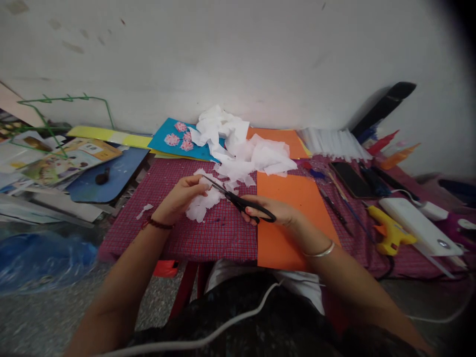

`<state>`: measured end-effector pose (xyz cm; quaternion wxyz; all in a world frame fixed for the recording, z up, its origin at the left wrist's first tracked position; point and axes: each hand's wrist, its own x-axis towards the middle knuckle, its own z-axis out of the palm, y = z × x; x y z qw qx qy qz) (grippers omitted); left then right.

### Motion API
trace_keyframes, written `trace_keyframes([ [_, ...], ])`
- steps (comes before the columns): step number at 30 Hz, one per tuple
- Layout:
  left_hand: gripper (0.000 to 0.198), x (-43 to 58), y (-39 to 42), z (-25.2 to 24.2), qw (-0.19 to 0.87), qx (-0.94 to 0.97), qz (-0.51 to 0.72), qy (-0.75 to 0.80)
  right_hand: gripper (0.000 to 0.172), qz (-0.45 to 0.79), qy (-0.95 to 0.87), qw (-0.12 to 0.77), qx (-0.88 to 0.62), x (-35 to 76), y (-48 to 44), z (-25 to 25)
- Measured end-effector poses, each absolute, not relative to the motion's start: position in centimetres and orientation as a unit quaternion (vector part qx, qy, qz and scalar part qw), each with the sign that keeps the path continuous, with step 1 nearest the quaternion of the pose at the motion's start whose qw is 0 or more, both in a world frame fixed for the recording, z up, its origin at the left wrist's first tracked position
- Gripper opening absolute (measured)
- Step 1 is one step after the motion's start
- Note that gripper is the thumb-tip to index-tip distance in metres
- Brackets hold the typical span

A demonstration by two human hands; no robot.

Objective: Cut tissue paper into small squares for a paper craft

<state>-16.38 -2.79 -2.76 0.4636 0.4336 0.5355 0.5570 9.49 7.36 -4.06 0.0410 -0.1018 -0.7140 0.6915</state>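
Observation:
My right hand [275, 210] grips a pair of black-handled scissors [250, 204], its fingers in the handle loops. The blades point up and left, towards my left hand [182, 194]. Thumb and fingers of that hand are pinched on a small piece of white tissue paper [200, 172] near the blade tips; its edges are partly hidden. Below the blades, cut scraps of white tissue paper [199, 207] lie on the checked tablecloth [215, 243]. Behind them is a crumpled heap of tissue paper [273, 154].
Orange sheet [297, 218] lies under my right forearm. Pink-white paper flowers [172, 140] rest on a blue sheet [159, 141]. To the right are a yellow glue gun [390, 230], a phone [351, 179] and white sticks [332, 141]. A green wire rack [65, 99] stands left.

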Motion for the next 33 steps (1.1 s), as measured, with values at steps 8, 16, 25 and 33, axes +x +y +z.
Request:
trace_keyframes([
  [8, 0.018, -16.7, -2.6, -3.2, 0.474, 0.413, 0.545, 0.554, 0.058, 0.702, -0.694, 0.054, -0.153, 8.9, 7.1, -4.2],
  [16, 0.015, -16.4, -2.8, -2.6, 0.444, 0.424, 0.550, 0.565, 0.054, 0.693, -0.704, 0.066, -0.143, 9.0, 7.3, -4.5],
  [25, 0.044, -17.5, -2.1, -3.0, 0.455, 0.382, 0.609, 0.525, 0.064, 0.692, -0.716, 0.061, -0.074, 9.3, 7.9, -4.1],
  [33, 0.023, -16.2, -2.1, -3.1, 0.443, 0.441, 0.606, 0.492, 0.072, 0.736, -0.676, 0.034, -0.011, 9.0, 7.7, -5.5],
])
